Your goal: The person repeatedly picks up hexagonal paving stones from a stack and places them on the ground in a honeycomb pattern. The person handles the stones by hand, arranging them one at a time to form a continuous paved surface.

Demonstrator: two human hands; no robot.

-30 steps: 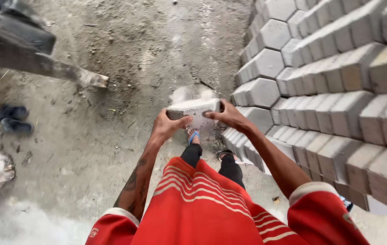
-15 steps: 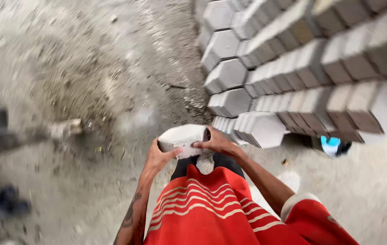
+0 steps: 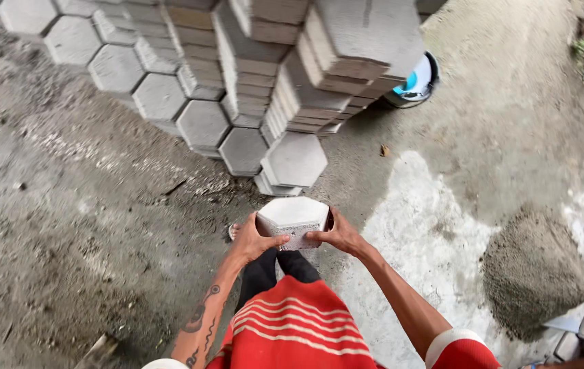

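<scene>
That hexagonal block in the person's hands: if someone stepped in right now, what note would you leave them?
Left hand: gripping the left side of the grey hexagonal block.
Right hand: gripping its right side; the block is held level in front of the body, off the ground.
Stacks of matching pavers stand just ahead; the nearest low stack is right beyond the held block.
A sand heap lies to the right on the concrete floor.
Done: block lifted and carried up to the stacks.
Left: the block is not yet set down on any stack.

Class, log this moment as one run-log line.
left hand: grips grey hexagonal concrete paver | right hand: grips same paver | ahead: stacked hexagonal pavers
</scene>
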